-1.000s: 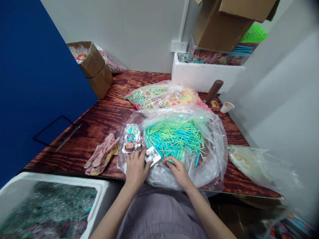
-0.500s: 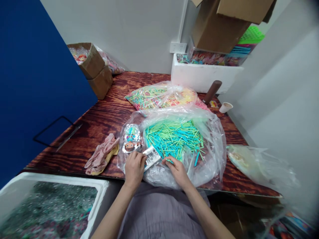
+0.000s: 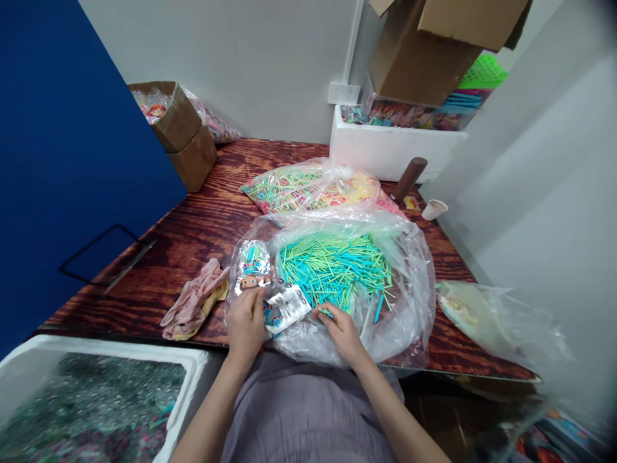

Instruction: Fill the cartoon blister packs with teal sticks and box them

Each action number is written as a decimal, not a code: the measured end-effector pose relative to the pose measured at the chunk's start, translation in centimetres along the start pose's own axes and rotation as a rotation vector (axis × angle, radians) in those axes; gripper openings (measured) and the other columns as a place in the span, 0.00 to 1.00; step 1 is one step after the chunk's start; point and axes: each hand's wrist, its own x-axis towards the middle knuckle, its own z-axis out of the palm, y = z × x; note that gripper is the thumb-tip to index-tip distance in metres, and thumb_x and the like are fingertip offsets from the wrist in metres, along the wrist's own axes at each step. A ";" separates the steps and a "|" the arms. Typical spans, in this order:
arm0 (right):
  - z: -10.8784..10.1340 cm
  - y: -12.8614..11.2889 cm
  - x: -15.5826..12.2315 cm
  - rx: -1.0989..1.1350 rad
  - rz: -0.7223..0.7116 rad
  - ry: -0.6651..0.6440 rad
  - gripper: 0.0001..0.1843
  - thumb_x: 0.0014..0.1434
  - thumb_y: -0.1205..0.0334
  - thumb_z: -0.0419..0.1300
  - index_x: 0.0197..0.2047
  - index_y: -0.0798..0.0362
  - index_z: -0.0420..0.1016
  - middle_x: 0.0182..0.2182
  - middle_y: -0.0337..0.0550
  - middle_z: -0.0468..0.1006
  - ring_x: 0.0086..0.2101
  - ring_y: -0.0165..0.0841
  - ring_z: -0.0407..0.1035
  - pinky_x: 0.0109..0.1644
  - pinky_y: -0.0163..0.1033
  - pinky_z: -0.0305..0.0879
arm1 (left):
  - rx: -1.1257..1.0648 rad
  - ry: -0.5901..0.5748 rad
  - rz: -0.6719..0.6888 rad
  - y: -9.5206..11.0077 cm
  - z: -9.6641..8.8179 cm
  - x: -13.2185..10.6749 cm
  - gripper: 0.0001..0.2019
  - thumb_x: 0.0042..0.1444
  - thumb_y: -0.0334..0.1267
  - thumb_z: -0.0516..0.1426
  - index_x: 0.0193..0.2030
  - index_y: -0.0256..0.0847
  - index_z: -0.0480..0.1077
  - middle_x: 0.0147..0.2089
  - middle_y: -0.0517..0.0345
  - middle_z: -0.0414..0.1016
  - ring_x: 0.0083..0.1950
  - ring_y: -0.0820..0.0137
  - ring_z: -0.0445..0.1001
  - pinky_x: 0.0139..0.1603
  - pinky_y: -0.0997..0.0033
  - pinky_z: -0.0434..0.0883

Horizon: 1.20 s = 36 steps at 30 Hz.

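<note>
Dark wooden surface (image 3: pixel 193 225), crowded, seen from the head camera. The left hand (image 3: pixel 245 321) pinches a small packet (image 3: pixel 285 307) at the clear bag's (image 3: pixel 409 308) near edge. The right hand (image 3: pixel 340 328) closes its grip on a few sticks (image 3: pixel 337 267) from the heap. One filled packet (image 3: pixel 253 267) lies beside; most sticks look still loose.

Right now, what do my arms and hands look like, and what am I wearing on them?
Each grip, left hand and right hand, is ungloved, with no ring or watch visible. Both forearms show no sleeves. A greyish-lilac garment covers your lap.
</note>
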 end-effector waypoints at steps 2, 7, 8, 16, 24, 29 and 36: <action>0.0 0.0 0.0 -0.003 -0.003 -0.003 0.10 0.63 0.60 0.54 0.37 0.50 0.77 0.36 0.41 0.79 0.41 0.37 0.73 0.49 0.39 0.64 | -0.080 0.002 -0.154 0.1 -0.9 0.7 0.13 0.64 0.43 0.50 0.35 0.40 0.73 0.30 0.59 0.75 0.33 0.68 0.71 0.35 0.71 0.65; 0.1 0.0 0.0 0.000 -0.002 0.009 0.10 0.63 0.60 0.55 0.37 0.50 0.77 0.35 0.41 0.80 0.40 0.37 0.73 0.48 0.39 0.64 | -0.363 0.071 -0.387 0.7 -2.2 1.5 0.13 0.58 0.49 0.56 0.33 0.40 0.68 0.25 0.66 0.63 0.27 0.74 0.62 0.28 0.76 0.61; 0.2 0.0 0.0 0.000 0.000 0.009 0.09 0.63 0.59 0.55 0.37 0.50 0.77 0.35 0.41 0.80 0.40 0.37 0.73 0.48 0.39 0.65 | -0.419 0.059 -0.414 0.9 -2.2 1.3 0.14 0.55 0.50 0.59 0.36 0.40 0.68 0.25 0.68 0.61 0.25 0.75 0.61 0.27 0.77 0.60; 0.2 0.1 0.0 -0.011 -0.001 0.003 0.10 0.63 0.59 0.55 0.37 0.50 0.76 0.35 0.41 0.79 0.40 0.37 0.73 0.48 0.39 0.64 | -0.382 -0.297 -0.286 0.9 -1.6 0.2 0.12 0.53 0.47 0.59 0.29 0.39 0.73 0.26 0.62 0.68 0.29 0.72 0.65 0.31 0.74 0.61; 0.1 0.0 0.0 -0.019 -0.009 -0.004 0.10 0.64 0.60 0.54 0.37 0.50 0.76 0.36 0.42 0.79 0.41 0.37 0.73 0.48 0.39 0.63 | -0.052 -0.239 -0.043 0.9 -1.0 2.1 0.20 0.64 0.46 0.50 0.22 0.41 0.61 0.24 0.64 0.61 0.29 0.72 0.64 0.31 0.73 0.58; 0.2 0.1 0.0 -0.020 -0.015 -0.006 0.09 0.64 0.61 0.54 0.37 0.50 0.76 0.36 0.42 0.79 0.41 0.37 0.73 0.48 0.39 0.63 | 0.338 -0.386 0.132 0.5 1.1 2.2 0.16 0.66 0.41 0.49 0.29 0.41 0.70 0.34 0.55 0.72 0.35 0.66 0.72 0.33 0.70 0.60; 0.2 0.3 0.0 -0.034 -0.026 -0.008 0.10 0.64 0.61 0.53 0.38 0.51 0.76 0.36 0.42 0.79 0.42 0.37 0.73 0.48 0.38 0.62 | 0.399 -0.331 0.148 0.2 1.6 2.0 0.17 0.68 0.39 0.47 0.57 0.41 0.71 0.47 0.48 0.77 0.48 0.59 0.75 0.42 0.64 0.68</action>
